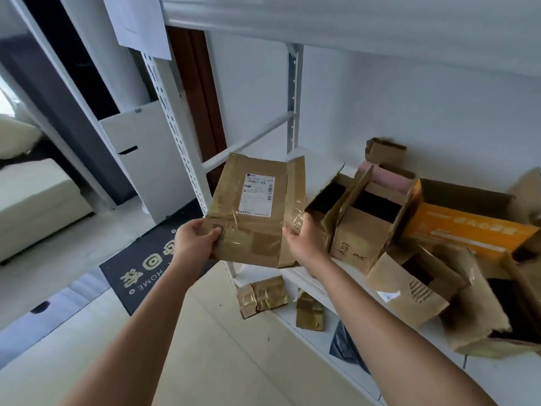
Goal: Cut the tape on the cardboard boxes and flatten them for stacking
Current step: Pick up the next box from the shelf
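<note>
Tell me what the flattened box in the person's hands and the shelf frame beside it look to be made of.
Flattened box: brown corrugated cardboard, matte, creased, under glossy clear tape that glints; white paper label. Shelf frame: probably white-painted metal, judging by its punched slot rows and smooth finish.

We see a brown flattened box (251, 212) with a white label (257, 194) and glossy clear tape. To the right on the white shelf (319, 171) stand brown boxes (363, 230), an orange box (468, 227) and a pink one (386, 178). The near-left doormat (140, 273) is black with gold lettering.
</note>
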Demonstrator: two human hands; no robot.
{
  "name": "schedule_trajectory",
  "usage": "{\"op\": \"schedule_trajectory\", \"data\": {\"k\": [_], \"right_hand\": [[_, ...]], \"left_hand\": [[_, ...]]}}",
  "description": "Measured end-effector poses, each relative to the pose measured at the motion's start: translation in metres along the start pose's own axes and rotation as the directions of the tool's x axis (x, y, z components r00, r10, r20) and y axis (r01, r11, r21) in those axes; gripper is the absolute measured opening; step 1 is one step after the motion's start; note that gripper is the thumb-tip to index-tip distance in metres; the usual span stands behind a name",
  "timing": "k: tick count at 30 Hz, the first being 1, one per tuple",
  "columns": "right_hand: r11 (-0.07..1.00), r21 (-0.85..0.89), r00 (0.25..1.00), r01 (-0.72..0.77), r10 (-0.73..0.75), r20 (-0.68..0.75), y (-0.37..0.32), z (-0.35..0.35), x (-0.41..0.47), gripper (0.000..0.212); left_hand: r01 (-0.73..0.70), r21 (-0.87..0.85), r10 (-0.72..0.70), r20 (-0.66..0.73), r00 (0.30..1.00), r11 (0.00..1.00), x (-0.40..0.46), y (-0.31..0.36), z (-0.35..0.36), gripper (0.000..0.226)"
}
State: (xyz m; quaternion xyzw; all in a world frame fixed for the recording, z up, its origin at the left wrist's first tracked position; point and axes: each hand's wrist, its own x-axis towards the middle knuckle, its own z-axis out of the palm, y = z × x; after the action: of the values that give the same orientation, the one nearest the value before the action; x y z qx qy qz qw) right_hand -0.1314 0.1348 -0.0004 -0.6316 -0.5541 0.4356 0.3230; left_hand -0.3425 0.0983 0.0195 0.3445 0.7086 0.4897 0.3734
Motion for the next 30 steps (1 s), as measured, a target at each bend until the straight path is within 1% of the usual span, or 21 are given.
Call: {"op": "schedule_trajectory", "data": {"k": [2, 3, 5, 7, 10, 13, 16, 19, 21, 23, 25, 26, 27, 30], "right_hand": [[0.999, 0.039, 0.999, -0.036, 0.035, 0.026, 0.001, 0.005, 0.019, 0.052], [0.996, 0.064, 0.997, -0.07, 0.067, 0.034, 0.002, 0.007, 0.026, 0.051], [0.984, 0.121, 0.991, -0.132, 0.128, 0.041, 0.008, 0.011, 0.038, 0.053], [0.966, 0.169, 0.981, -0.196, 0.195, 0.025, 0.014, 0.012, 0.047, 0.055], [0.944, 0.195, 0.959, -0.265, 0.279, -0.05, 0.025, 0.008, 0.054, 0.056], [0.93, 0.209, 0.932, -0.301, 0.334, -0.141, 0.03, -0.002, 0.057, 0.056], [0.916, 0.214, 0.895, -0.34, 0.385, -0.224, 0.033, -0.014, 0.058, 0.055], [0.908, 0.22, 0.86, -0.357, 0.412, -0.301, 0.044, -0.024, 0.052, 0.046], [0.9, 0.223, 0.833, -0.375, 0.433, -0.344, 0.051, -0.029, 0.046, 0.045], [0.893, 0.208, 0.798, -0.399, 0.45, -0.4, 0.058, -0.035, 0.041, 0.048], [0.888, 0.173, 0.753, -0.427, 0.455, -0.476, 0.063, -0.041, 0.037, 0.048], [0.886, 0.145, 0.733, -0.44, 0.448, -0.512, 0.064, -0.044, 0.035, 0.049], [0.889, 0.117, 0.72, -0.443, 0.43, -0.544, 0.064, -0.046, 0.032, 0.055], [0.92, 0.032, 0.722, -0.39, 0.327, -0.61, 0.06, -0.044, 0.028, 0.091]], "left_hand": [[-0.082, 0.163, 0.087, -0.022, 0.996, 0.983, 0.017, 0.008, 0.005, 0.02], [-0.117, 0.218, 0.124, -0.018, 0.992, 0.969, 0.024, 0.012, 0.008, 0.021], [-0.179, 0.274, 0.18, 0.02, 0.983, 0.945, 0.039, 0.017, 0.015, 0.021], [-0.245, 0.324, 0.228, 0.09, 0.969, 0.914, 0.054, 0.023, 0.027, 0.02], [-0.356, 0.403, 0.28, 0.236, 0.931, 0.843, 0.072, 0.031, 0.05, 0.019], [-0.38, 0.414, 0.256, 0.323, 0.911, 0.828, 0.085, 0.034, 0.074, 0.029], [-0.426, 0.409, 0.253, 0.412, 0.875, 0.807, 0.094, 0.032, 0.093, 0.02], [-0.456, 0.4, 0.228, 0.5, 0.836, 0.795, 0.094, 0.028, 0.11, 0.014], [-0.44, 0.389, 0.187, 0.541, 0.82, 0.809, 0.091, 0.023, 0.122, 0.016], [-0.432, 0.374, 0.158, 0.578, 0.801, 0.821, 0.087, 0.018, 0.133, 0.023], [-0.456, 0.348, 0.171, 0.609, 0.774, 0.819, 0.084, 0.012, 0.145, 0.019], [-0.463, 0.332, 0.176, 0.624, 0.761, 0.822, 0.082, 0.01, 0.151, 0.017], [-0.462, 0.318, 0.172, 0.639, 0.749, 0.828, 0.081, 0.01, 0.157, 0.017], [-0.45, 0.337, 0.131, 0.663, 0.737, 0.827, 0.082, 0.006, 0.166, 0.027]]}}
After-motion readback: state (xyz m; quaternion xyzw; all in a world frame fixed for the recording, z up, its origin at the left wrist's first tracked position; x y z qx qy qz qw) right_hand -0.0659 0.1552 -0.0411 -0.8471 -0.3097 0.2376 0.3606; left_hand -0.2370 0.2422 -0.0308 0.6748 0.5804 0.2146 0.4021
